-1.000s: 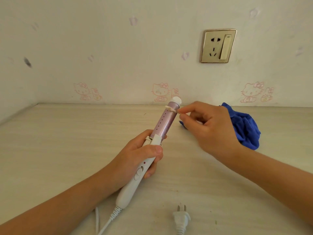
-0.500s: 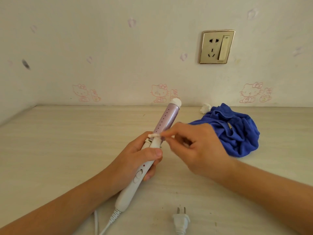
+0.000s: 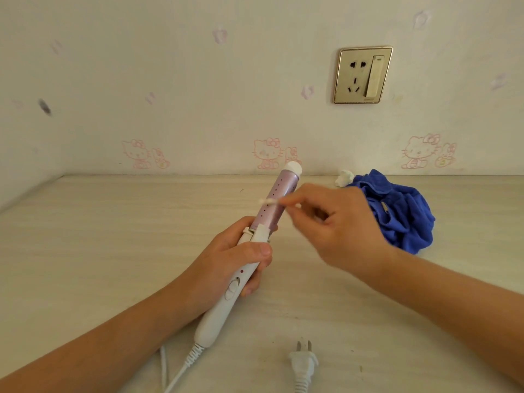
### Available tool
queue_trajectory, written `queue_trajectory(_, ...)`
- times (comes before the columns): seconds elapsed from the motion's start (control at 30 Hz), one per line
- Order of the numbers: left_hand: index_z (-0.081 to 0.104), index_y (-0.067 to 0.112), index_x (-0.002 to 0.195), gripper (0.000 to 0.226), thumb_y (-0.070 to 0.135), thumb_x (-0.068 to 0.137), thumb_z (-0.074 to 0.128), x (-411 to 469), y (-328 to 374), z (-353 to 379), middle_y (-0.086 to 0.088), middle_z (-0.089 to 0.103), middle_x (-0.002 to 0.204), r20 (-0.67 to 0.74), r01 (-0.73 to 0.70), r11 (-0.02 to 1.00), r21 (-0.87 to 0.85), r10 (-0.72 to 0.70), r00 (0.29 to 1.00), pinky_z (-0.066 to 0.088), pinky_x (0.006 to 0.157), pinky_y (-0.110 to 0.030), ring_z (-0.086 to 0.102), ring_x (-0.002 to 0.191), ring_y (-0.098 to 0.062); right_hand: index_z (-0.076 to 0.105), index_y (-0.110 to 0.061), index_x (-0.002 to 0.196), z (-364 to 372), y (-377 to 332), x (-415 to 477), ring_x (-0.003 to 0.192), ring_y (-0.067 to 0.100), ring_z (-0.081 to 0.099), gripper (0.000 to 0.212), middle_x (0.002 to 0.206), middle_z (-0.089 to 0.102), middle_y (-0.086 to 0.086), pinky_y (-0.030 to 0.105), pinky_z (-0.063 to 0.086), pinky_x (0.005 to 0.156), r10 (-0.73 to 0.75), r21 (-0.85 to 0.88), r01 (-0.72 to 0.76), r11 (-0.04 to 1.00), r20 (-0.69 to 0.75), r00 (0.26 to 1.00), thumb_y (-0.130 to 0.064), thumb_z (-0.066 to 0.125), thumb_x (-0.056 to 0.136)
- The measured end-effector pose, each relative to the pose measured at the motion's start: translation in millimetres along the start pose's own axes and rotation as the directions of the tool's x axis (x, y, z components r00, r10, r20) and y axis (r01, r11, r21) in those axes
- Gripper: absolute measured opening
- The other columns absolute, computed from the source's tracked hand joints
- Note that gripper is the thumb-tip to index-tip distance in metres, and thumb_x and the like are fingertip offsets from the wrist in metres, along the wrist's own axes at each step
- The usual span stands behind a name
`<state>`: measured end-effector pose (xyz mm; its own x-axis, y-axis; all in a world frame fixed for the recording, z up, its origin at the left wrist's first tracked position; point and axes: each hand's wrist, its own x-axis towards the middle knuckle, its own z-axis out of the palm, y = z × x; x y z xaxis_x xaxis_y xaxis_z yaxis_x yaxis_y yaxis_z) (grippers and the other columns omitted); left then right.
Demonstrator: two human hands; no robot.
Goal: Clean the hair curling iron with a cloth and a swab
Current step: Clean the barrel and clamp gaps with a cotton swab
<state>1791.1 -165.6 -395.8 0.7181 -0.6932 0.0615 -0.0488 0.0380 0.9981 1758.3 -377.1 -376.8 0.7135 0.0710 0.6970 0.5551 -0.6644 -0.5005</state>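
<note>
Head view: A person's left hand (image 3: pixel 235 259) grips a curling iron (image 3: pixel 259 234) above a pale wood-grain surface (image 3: pixel 99 251). Its fingers (image 3: pixel 256 248) are wrapped round the white handle just below the collar. The iron is tilted, its white-capped tip pointing toward 1 o'clock and its cord end toward 7 o'clock. The lilac barrel, marked with a row of small dark dots, rises clear of the hand.

The right hand (image 3: pixel 340 231) comes in from 3 o'clock, thumb and forefinger pinching one end of a swab (image 3: pixel 272 201). The swab lies crosswise on the barrel about halfway up, and its cotton tip pokes out past the barrel's 9 o'clock edge. The hand's other fingers are loosely curled.

A crumpled blue cloth (image 3: pixel 402 217) sits on the surface at 3 o'clock of the iron, just behind the right hand and near the wall (image 3: pixel 170 80). A small white wad (image 3: pixel 344 177) rests at the cloth's 10 o'clock edge.

The iron's white cord (image 3: pixel 181 373) trails off the frame at 6 o'clock. Its plug (image 3: pixel 303 361) lies loose on the surface, prongs pointing to 12 o'clock, well apart from the gold-rimmed socket (image 3: pixel 363 75) on the wall at 1 o'clock. Pink cartoon-cat prints run along the wall's base.
</note>
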Motion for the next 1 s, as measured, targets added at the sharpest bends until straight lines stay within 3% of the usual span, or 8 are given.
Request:
queue_trajectory(0.13, 0.065, 0.023, 0.120, 0.043, 0.036, 0.078, 0.068, 0, -1, -1, -0.010, 0.053, 0.076, 0.013, 0.004, 1.000, -0.011, -0.004, 1.000, 0.041, 0.046, -0.026, 0.046, 0.045, -0.018, 0.079, -0.015, 0.097, -10, 12, 13, 0.045, 0.014, 0.040, 0.019, 0.049, 0.053, 0.005, 0.015, 0.031, 0.047, 0.071, 0.024, -0.068, 0.997, -0.130, 0.989, -0.001, 0.068, 0.093)
queue_trajectory(0.3, 0.066, 0.025, 0.113, 0.035, 0.038, 0.080, 0.068, 0, -2, -2, -0.009, 0.054, 0.076, 0.009, -0.006, 0.999, -0.036, 0.006, 1.000, 0.041, 0.045, -0.025, 0.047, 0.045, -0.017, 0.079, -0.022, 0.102, 11, -11, -15, 0.044, 0.012, 0.045, 0.017, 0.051, 0.055, -0.004, 0.012, 0.032, 0.051, -0.039, 0.017, 0.038, 0.999, 0.095, 0.995, -0.014, 0.066, 0.094)
queue_trajectory(0.5, 0.069, 0.024, 0.115, 0.032, 0.039, 0.092, 0.053, 7, 0, -3, -0.010, 0.055, 0.071, 0.015, 0.072, 0.986, -0.147, -0.070, 0.997, 0.040, 0.038, -0.023, 0.046, 0.036, -0.017, 0.079, -0.016, 0.095, -11, 13, 17, 0.044, 0.010, 0.040, 0.018, 0.048, 0.050, -0.004, 0.016, 0.032, 0.047, 0.107, 0.024, -0.104, 0.994, -0.135, 0.985, -0.002, 0.068, 0.093)
queue_trajectory(0.7, 0.059, 0.008, 0.119, 0.049, 0.044, 0.086, 0.059, -1, 2, 2, -0.016, 0.052, 0.076, -0.025, -0.010, 0.996, -0.085, 0.008, 1.000, 0.038, 0.045, -0.026, 0.043, 0.044, -0.021, 0.080, -0.022, 0.101, 7, -11, -9, 0.045, 0.010, 0.045, 0.017, 0.051, 0.052, -0.010, 0.010, 0.033, 0.052, -0.022, -0.021, 0.024, 0.999, 0.077, 0.997, -0.017, 0.066, 0.093)
queue_trajectory(0.87, 0.055, 0.000, 0.125, 0.046, 0.032, 0.092, 0.057, -2, 3, 2, -0.017, 0.050, 0.079, -0.051, -0.018, 0.996, -0.086, 0.014, 0.999, 0.037, 0.045, -0.026, 0.041, 0.044, -0.020, 0.079, -0.019, 0.095, -11, 12, 15, 0.045, 0.017, 0.041, 0.017, 0.050, 0.054, 0.000, 0.022, 0.034, 0.048, 0.082, -0.007, -0.084, 0.996, -0.127, 0.989, -0.006, 0.069, 0.093)
queue_trajectory(0.93, 0.057, 0.002, 0.123, 0.045, 0.033, 0.091, 0.063, -2, 2, 1, -0.013, 0.054, 0.077, -0.049, -0.027, 0.997, -0.077, 0.023, 0.999, 0.038, 0.045, -0.026, 0.042, 0.044, -0.020, 0.079, -0.021, 0.096, -3, 5, 4, 0.043, 0.011, 0.040, 0.016, 0.049, 0.052, -0.006, 0.016, 0.033, 0.049, 0.037, -0.009, -0.038, 0.999, -0.087, 0.995, -0.010, 0.068, 0.093)
queue_trajectory(1.0, 0.058, 0.001, 0.120, 0.049, 0.035, 0.087, 0.071, -2, 1, 0, -0.011, 0.056, 0.076, -0.058, -0.034, 0.996, -0.086, 0.029, 0.998, 0.039, 0.045, -0.025, 0.044, 0.044, -0.020, 0.078, -0.026, 0.100, 8, -9, -12, 0.044, 0.009, 0.044, 0.015, 0.050, 0.052, -0.009, 0.010, 0.032, 0.052, -0.025, 0.004, 0.025, 1.000, 0.043, 0.999, -0.019, 0.065, 0.093)
